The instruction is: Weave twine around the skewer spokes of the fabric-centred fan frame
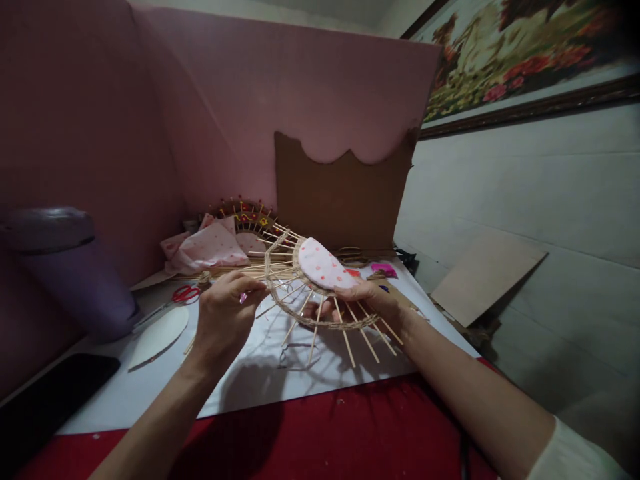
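Above the table I hold a fan-shaped craft piece made of thin wooden sticks and twine (283, 313). Its half-round centre is a pad covered in white-pink cloth with red spots (320, 263). Sticks radiate from the pad, and braided twine runs across them in an arc. My right hand (367, 299) grips the pad's lower right edge, thumb on top and fingers underneath, partly hidden by the sticks. At the left end of the twine arc, my left hand (233, 303) is closed in a pinch; whether it has a stick or the twine itself I cannot make out.
Red-handled scissors (185, 294) and a white half-round piece (159, 339) lie left on the white sheet (260, 393). A purple bottle (75, 273) and a black phone-like object (65, 393) are farther left. Behind are spotted cloth (210, 247), a decorated stick piece (250, 215) and cardboard (340, 197).
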The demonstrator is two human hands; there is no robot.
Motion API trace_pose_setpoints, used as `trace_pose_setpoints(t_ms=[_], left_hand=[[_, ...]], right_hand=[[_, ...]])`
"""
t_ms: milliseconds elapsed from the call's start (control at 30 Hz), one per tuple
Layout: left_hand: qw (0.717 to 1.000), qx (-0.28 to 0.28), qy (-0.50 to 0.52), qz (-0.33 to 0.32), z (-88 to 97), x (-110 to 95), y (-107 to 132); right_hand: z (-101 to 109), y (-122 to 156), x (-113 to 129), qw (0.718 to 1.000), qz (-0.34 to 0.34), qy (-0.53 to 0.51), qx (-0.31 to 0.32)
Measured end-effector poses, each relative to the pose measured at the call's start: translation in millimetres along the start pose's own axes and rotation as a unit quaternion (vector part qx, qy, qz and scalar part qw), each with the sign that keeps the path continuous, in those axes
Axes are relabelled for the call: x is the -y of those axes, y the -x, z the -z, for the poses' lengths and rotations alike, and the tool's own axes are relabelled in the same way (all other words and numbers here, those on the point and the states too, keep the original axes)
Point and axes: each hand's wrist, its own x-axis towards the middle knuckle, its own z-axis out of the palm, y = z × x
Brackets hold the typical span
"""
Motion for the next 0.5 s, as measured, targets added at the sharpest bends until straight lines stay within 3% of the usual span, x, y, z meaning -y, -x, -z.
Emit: trace_pose_setpoints(t_ms=[133, 233, 367, 433, 500], left_hand=[[0.999, -0.024, 0.014, 0.030, 2.0, 3, -1], [0.988, 0.004, 0.091, 0.126, 6.9, 7, -5], [0.906, 0.079, 0.303, 0.284, 13.2, 8, -11], [0.872, 0.078, 0.360, 0.323, 13.5, 5, -11], [0.860, 0.080, 0.385, 0.326, 11.5, 1, -10]], right_hand=[[-1, 0, 3, 1.000, 0.011, -0.014, -0.004], [-2, 1, 6, 1.000, 0.014, -0.012, -0.019], [-4, 4, 8, 1.000, 0.011, -0.020, -0.008], [-6, 5, 8, 1.000, 0.018, -0.015, -0.001], [-8, 6, 8, 0.999, 0.036, -0.016, -0.001]])
